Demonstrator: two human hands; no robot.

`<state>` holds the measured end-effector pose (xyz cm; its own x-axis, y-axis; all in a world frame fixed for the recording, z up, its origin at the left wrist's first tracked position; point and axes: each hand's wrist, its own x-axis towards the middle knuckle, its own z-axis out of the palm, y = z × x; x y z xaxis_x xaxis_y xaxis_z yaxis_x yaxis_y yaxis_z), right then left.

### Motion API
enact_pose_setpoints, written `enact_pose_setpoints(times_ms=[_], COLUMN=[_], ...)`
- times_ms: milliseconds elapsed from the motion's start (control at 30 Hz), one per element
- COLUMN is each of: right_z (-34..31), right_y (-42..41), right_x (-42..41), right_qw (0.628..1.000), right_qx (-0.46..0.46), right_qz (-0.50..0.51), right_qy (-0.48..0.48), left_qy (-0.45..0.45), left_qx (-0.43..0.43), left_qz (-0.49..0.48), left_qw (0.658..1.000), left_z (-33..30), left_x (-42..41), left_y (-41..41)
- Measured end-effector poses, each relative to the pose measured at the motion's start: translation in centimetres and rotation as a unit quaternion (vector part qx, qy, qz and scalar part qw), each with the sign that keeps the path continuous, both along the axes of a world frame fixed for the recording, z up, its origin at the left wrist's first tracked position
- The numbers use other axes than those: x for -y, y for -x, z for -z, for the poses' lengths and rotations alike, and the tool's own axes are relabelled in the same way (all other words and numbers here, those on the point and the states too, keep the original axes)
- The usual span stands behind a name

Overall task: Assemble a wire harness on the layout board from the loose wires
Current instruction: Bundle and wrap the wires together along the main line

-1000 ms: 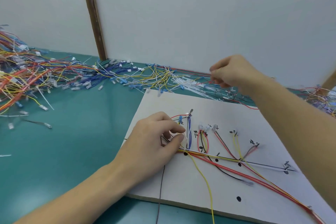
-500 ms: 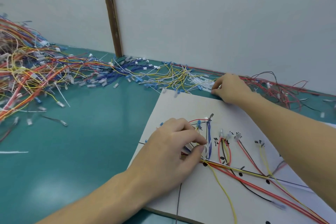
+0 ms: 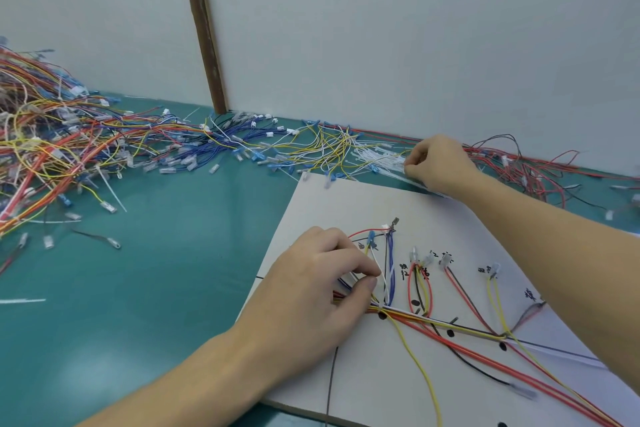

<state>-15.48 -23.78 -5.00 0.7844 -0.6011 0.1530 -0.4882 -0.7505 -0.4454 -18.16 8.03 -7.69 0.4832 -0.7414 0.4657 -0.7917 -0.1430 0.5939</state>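
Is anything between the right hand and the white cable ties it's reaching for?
Nothing visible: the right hand already has its fingertips on the white cable ties past the layout board's far edge; contact is partly hidden.

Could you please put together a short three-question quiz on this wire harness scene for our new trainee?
1. True or false: the left hand pinches wires on the board.
2. The right hand reaches into: A) the white ties beyond the board's far edge, B) the big wire pile at far left, C) the loose yellow wire near the board's front edge.
3. Fill in: the table is ____ in colour.

Key: 1 true; 2 A; 3 green (teal).
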Motion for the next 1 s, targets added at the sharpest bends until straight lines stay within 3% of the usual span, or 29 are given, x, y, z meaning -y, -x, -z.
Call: enact_pose_setpoints(times_ms=[300,533,700,867,1000], right_z=[-1.8,-4.0,-3.5,-2.3,-2.6], right_y=[2.7,12.0,17.3,19.5,19.8], right_x=[-0.3,-3.1,-6.0,-8.7,-9.1], right_qw=[0.997,0.973,0.929,0.906,0.862], right_qx=[0.064,0.171,0.195,0.222,0.286], right_qz=[-0.033,-0.044,-0.049,-0.073,-0.067], right_qy=[0.032,-0.149,-0.311,-0.353,-0.412], left_qy=[-0.013,-0.017,-0.012,-0.030,0.027], left_qx=[0.009,0.019,0.011,0.046,0.006], left_qz=[0.002,-0.003,-0.025,0.000,0.035], left_qw=[1.000,1.000,1.000,0.998,0.999], left_z=[0.3,0.4,0.0,-2.0,-4.7], left_x=[-0.2,0.0,0.2,1.2,3.0], left_y=[-0.3,-0.3,0.0,1.0,1.8])
